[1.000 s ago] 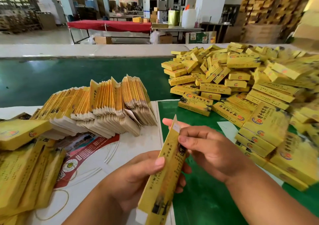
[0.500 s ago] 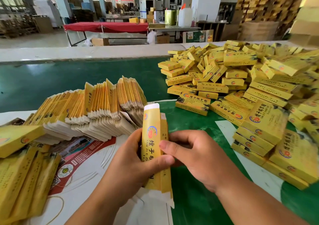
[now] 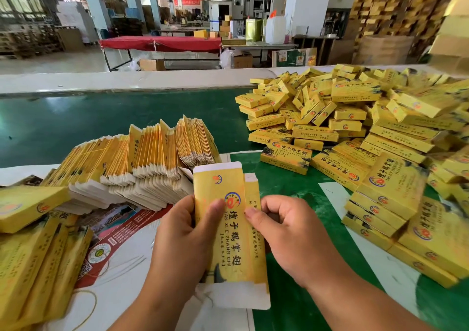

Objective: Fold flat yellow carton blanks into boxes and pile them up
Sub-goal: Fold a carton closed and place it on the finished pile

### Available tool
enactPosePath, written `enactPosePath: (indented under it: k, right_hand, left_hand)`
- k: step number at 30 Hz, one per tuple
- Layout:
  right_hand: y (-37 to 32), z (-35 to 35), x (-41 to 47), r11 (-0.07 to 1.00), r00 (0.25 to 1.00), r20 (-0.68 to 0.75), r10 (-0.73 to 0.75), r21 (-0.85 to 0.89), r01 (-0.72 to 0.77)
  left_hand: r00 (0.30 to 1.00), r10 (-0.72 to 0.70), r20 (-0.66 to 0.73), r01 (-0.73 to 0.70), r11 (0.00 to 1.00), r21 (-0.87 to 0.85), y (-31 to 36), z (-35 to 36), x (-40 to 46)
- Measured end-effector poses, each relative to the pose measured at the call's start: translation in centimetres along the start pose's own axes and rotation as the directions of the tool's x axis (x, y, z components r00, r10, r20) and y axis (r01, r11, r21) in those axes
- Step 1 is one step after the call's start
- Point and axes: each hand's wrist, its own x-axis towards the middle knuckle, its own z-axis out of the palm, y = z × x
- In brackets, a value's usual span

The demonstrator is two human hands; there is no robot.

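Left hand (image 3: 187, 231) and right hand (image 3: 284, 226) grip upright carton blank (image 3: 228, 229).

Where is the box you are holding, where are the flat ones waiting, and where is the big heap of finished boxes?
held carton (image 3: 228, 229), head view, printed front.
flat blanks (image 3: 142, 163), head view, stack middle.
finished boxes (image 3: 355, 127), head view, heap middle.

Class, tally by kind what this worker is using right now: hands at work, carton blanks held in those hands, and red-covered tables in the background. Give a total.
Hands: 2 (left hand, right hand)
Held carton blank: 1
Red-covered table: 1
Total: 4
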Motion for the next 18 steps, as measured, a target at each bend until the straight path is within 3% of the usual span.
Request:
enactPosePath:
  k: [4, 8, 13, 18]
  right_hand:
    - [0.3, 0.8, -0.2, 0.999, 0.999, -0.019, -0.032, -0.015, 0.032]
    - [0.0, 1.6, 0.0, 0.995, 0.987, -0.126, -0.098, -0.004, 0.099]
    - [0.2, 1.9, 0.6, 0.996, 0.979, -0.182, -0.089, 0.013, 0.093]
    - [0.0, 1.9, 0.2, 0.988, 0.968, -0.212, -0.135, 0.044, 0.147]
  left_hand:
    - [0.996, 0.013, -0.089, -0.015, 1.0, -0.024, 0.3, 0.3, -0.1]
    - [0.984, 0.093, -0.151, -0.088, 0.995, 0.038, 0.2, 1.2, -0.7]
    - [0.975, 0.134, -0.179, -0.121, 0.989, 0.086, 0.2, 1.8, -1.1]
    - [0.978, 0.128, -0.167, -0.131, 0.991, -0.007, 0.3, 1.7, -1.2]
